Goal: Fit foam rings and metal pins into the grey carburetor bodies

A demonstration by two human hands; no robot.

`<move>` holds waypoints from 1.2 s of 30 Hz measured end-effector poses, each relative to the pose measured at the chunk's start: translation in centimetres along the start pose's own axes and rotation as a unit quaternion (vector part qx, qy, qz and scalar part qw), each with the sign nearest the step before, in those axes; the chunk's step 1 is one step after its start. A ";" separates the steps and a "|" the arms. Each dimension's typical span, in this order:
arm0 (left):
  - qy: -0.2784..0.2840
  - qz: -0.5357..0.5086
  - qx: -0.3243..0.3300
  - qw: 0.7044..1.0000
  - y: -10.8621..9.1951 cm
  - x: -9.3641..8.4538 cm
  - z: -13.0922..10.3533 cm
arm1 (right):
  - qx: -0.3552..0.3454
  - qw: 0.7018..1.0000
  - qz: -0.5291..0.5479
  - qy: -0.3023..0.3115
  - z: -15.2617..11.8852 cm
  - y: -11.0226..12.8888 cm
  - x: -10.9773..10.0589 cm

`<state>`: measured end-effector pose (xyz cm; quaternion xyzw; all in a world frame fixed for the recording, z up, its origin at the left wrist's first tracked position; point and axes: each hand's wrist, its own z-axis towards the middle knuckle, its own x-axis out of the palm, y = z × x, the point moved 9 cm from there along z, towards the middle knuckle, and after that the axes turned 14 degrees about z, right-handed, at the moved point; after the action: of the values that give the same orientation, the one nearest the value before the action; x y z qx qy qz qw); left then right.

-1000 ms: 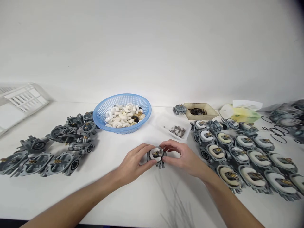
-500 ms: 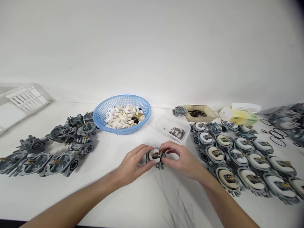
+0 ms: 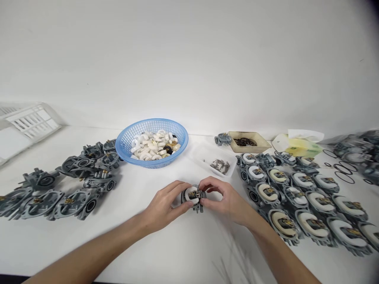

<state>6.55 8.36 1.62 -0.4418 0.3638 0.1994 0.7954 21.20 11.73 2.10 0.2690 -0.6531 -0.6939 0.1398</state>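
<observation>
Gripping carb body (image 3: 193, 198) btwn thumb & fingers, L hand (image 3: 169, 204) on its left side, lower ctr of frame; R hand (image 3: 225, 199) pinches right side. Blue basket (image 3: 151, 162) w/ white floats (image 3: 154, 146) upper-left of ctr; float-fitted carbs (image 3: 296, 195) right.

My left hand (image 3: 169, 206) and right hand (image 3: 224, 201) are pinching one metal housing (image 3: 193, 198) from both sides, white C-shaped float in it, near middle of the white surface (image 3: 142, 252). Far of it: blue basket (image 3: 151, 163) full of mostly white floats, and right of that a clear tray (image 3: 203, 167) with small metal pins. Tan tray (image 3: 250, 149) with dark rings sits farther back, one housing just left of it. Left side: cluster of housings (image 3: 70, 204), no white floats in them. Right side: rows of housings with floats (image 3: 316, 224), loose black rings (image 3: 344, 172) beyond.
</observation>
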 end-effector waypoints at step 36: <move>0.043 0.009 -0.017 0.999 0.5 0.4 0.0 | -0.018 0.999 -0.024 -0.013 0.0 -0.3 -0.6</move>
<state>6.52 8.67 1.01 -0.4598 0.3985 0.1935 0.7696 21.79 12.08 1.91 0.2729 -0.6357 -0.7122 0.1191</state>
